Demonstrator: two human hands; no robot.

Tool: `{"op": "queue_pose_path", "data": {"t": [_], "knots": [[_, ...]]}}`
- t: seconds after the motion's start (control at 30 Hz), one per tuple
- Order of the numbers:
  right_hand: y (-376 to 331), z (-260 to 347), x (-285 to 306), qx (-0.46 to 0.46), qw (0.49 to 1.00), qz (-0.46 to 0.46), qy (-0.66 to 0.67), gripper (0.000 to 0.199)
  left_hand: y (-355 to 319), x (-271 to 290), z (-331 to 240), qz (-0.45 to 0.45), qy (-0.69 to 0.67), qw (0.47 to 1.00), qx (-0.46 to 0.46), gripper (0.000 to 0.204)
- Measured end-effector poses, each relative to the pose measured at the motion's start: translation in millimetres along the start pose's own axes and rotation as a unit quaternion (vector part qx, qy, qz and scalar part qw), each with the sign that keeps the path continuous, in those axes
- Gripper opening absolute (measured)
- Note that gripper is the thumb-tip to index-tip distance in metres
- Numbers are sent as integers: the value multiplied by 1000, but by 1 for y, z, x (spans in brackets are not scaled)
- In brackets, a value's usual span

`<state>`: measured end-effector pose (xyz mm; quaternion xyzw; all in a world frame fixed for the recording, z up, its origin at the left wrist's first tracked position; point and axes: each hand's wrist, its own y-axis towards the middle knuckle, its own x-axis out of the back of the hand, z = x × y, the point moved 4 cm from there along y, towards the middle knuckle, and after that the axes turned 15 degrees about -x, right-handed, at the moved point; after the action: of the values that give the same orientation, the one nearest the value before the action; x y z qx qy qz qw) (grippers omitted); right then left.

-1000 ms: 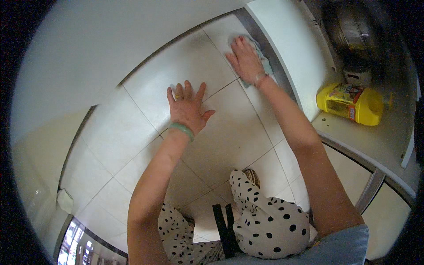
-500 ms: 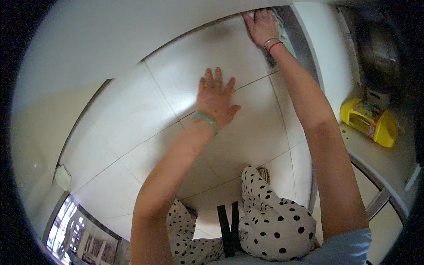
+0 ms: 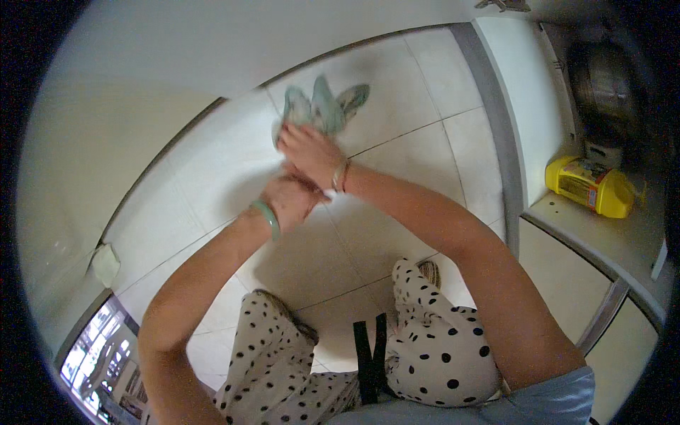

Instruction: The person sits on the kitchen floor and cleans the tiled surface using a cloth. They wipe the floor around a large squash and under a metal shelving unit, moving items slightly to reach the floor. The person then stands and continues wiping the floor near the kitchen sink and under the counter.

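A pale green cloth (image 3: 322, 110) with darker, soiled-looking patches hangs in loose folds over the tiled floor, slightly blurred. My right hand (image 3: 312, 152) grips its near end with curled fingers. Just below, my left hand (image 3: 289, 198), with a green bangle (image 3: 267, 219) at the wrist, meets my right hand. Its fingers are partly behind the right hand and smeared by motion, so their hold on the cloth cannot be made out.
Pale floor tiles (image 3: 397, 205) run up to a pale vertical panel (image 3: 177, 64) ahead. At right, a yellow plastic container (image 3: 591, 188) lies on a cabinet shelf (image 3: 567, 223), near a dark rounded pot-like object (image 3: 609, 92). My dotted trouser legs (image 3: 439, 361) are below.
My right hand has come back from the far right corner with the cloth, toward the middle-left. My left hand, spread before, has moved left and joined it.
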<state>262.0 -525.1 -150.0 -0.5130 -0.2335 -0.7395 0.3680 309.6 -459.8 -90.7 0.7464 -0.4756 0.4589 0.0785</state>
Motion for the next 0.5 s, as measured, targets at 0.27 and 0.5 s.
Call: {"op": "queue_pose_path", "data": {"t": [0.27,0.5], "knots": [[-58,12,39,67,987,108,-96,50,-84,-45,-22,-148,-66,985,60,21],[3,-154,65,-229,950,-18,-213,44,-71,-80,-26,-294,-159,939,81,26]]}}
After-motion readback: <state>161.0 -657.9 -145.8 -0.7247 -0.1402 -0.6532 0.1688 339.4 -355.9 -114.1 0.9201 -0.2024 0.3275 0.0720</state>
